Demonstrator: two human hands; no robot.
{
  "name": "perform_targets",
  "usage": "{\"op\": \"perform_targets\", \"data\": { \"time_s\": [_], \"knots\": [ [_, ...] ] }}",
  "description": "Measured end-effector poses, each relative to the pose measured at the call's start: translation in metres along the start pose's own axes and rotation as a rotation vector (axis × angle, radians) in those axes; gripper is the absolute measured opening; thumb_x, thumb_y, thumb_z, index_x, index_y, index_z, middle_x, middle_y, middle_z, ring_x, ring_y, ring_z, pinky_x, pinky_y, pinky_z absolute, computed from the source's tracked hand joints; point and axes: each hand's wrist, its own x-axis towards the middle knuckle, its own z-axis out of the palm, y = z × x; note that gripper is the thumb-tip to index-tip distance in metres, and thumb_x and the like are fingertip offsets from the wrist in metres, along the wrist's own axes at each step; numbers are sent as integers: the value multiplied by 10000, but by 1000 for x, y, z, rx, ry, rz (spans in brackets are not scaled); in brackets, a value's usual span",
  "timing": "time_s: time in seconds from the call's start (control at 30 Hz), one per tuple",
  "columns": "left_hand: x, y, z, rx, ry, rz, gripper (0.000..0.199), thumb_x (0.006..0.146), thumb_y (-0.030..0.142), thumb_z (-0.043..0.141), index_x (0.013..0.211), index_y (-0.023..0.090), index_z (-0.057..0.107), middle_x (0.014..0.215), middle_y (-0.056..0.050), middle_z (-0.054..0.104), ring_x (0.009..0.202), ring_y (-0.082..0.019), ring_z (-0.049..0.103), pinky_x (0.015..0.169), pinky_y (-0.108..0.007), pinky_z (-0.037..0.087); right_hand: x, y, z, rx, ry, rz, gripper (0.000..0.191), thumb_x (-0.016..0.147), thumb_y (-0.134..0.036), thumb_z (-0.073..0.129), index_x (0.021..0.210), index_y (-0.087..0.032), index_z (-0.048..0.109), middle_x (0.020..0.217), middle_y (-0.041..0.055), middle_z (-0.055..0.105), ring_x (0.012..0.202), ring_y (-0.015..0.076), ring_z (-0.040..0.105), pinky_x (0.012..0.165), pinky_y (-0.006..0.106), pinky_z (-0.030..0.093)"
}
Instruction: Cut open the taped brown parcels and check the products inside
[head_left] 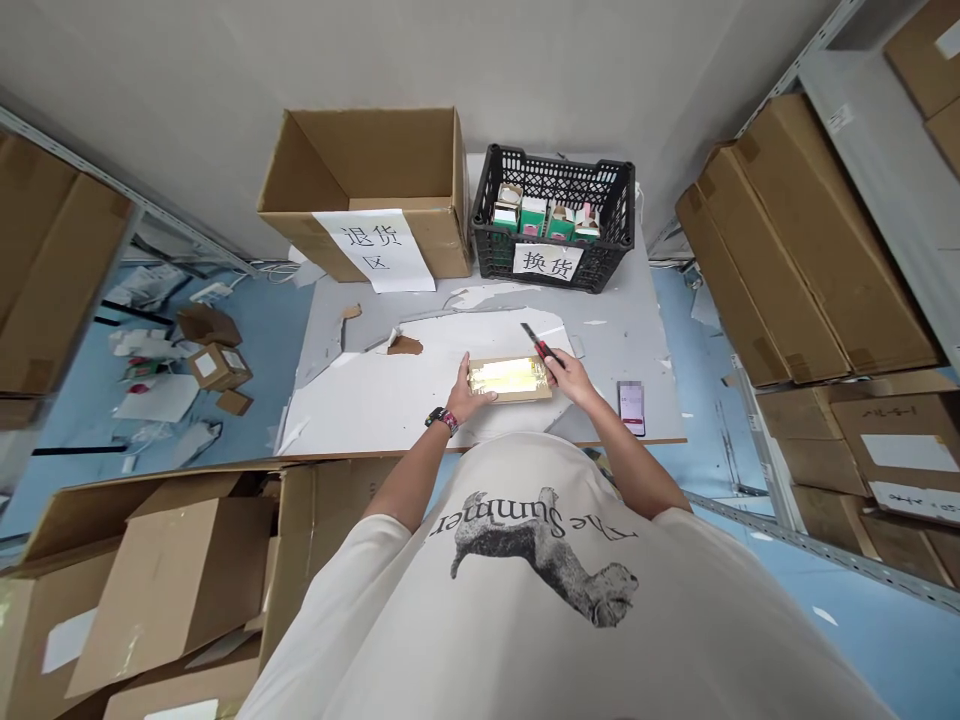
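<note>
A small cardboard box [510,378], its top shiny with tape and glare, is held low over the near part of the worktable [352,400]. My left hand [466,392], with a watch and a bracelet on the wrist, grips the box's left end. At the right end is my right hand [571,377], closed around a red and black utility knife [546,350]. The knife's blade points up and to the left, away from the box. Whether the right fingers also press on the box is hard to make out.
Behind stand a large open carton [442,235] with a paper sign and a black plastic crate [555,260] holding several small green-and-white boxes. A phone [631,408] lies at the right edge. Cartons [802,240] fill the right shelves; more boxes [172,580] are heaped at lower left.
</note>
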Motion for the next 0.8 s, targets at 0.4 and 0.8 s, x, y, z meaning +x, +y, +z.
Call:
{"op": "perform_targets", "data": {
  "time_s": [0.4, 0.8],
  "knots": [
    [-17, 11, 17, -37, 70, -192, 999, 934, 597, 928, 1766, 242, 503, 1627, -143, 738, 1446, -311, 742, 1270, -470, 580, -19, -50, 26, -928, -320, -248, 420, 1222, -400, 487, 1537, -289, 741, 1399, 119, 846, 1279, 322, 777, 1019, 354, 555],
    [-26, 6, 25, 106, 64, -372, 752, 986, 797, 760, 1522, 269, 736, 1486, -148, 826, 1379, -395, 775, 1166, -487, 599, -4, -83, 58, -1251, -424, -387, 399, 1234, -358, 453, 1460, -192, 736, 1363, 211, 841, 1309, 354, 798, 1075, 408, 572]
  ]
}}
